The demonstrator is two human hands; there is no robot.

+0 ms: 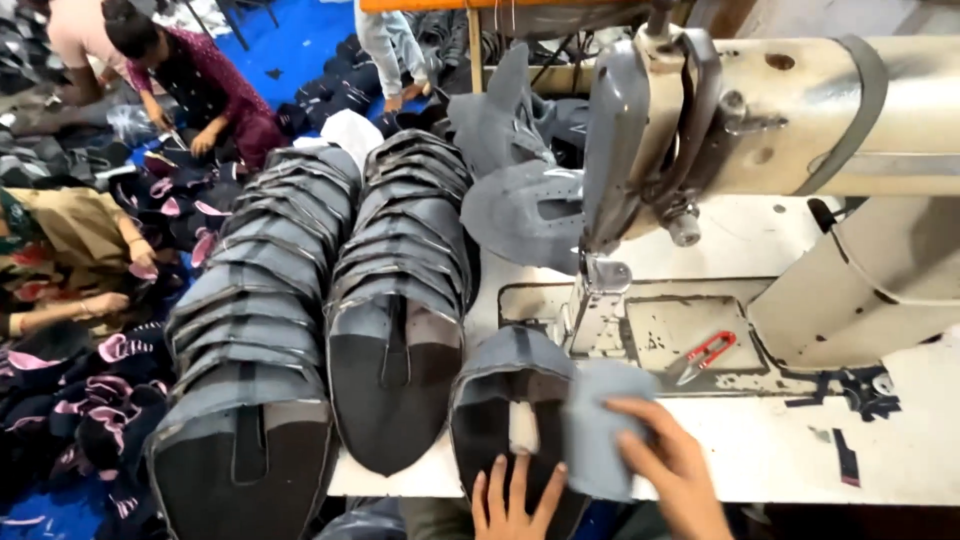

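1. The left hand lies flat, fingers spread, on a dark shoe upper at the counter edge.
2. The right hand pinches a small grey fabric piece just beside that upper.
3. The sewing machine stands behind; red snips lie on its base.
4. Two stacks of uppers lie to the left.

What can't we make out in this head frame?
- Left hand: wrist cut off by the bottom edge.
- Right hand: fingertips hidden in the grey fabric piece.
- Shoe upper under both hands: lower end cut off by the frame.
- Sewing machine needle: blurred behind the presser foot.
- Red snips: blades too small to judge.
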